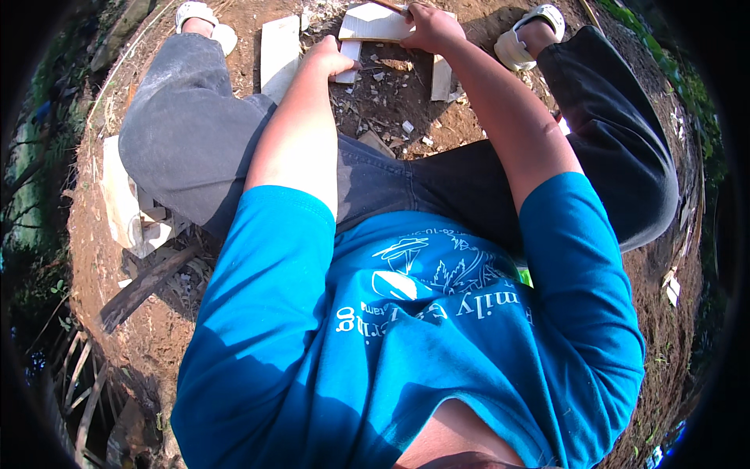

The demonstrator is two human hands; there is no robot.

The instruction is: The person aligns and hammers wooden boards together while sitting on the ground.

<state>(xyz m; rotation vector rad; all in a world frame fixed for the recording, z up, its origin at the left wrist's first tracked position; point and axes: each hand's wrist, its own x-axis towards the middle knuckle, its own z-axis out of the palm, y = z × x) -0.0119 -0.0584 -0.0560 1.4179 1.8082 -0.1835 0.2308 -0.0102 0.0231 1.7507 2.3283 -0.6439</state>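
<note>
A pale wooden board (367,23) lies crosswise at the top of the head view. Under its left end a narrow pale wooden strip (351,53) runs toward me, and my left hand (322,59) is closed around that strip, its thumb toward the board. My right hand (434,31) is at the board's right part, fingers curled round the end of a thin brown stick-like piece (386,5). The far end of this piece is cut off by the picture's upper edge, so its kind is unclear. Both forearms reach forward between my spread knees.
Another pale board (280,53) lies left of my left hand, and a short wooden piece (441,78) sits below my right wrist. Wood chips (408,127) litter the brown soil. White clogs (513,48) are on my feet. A dark log (148,288) and wood offcuts (119,195) lie at left.
</note>
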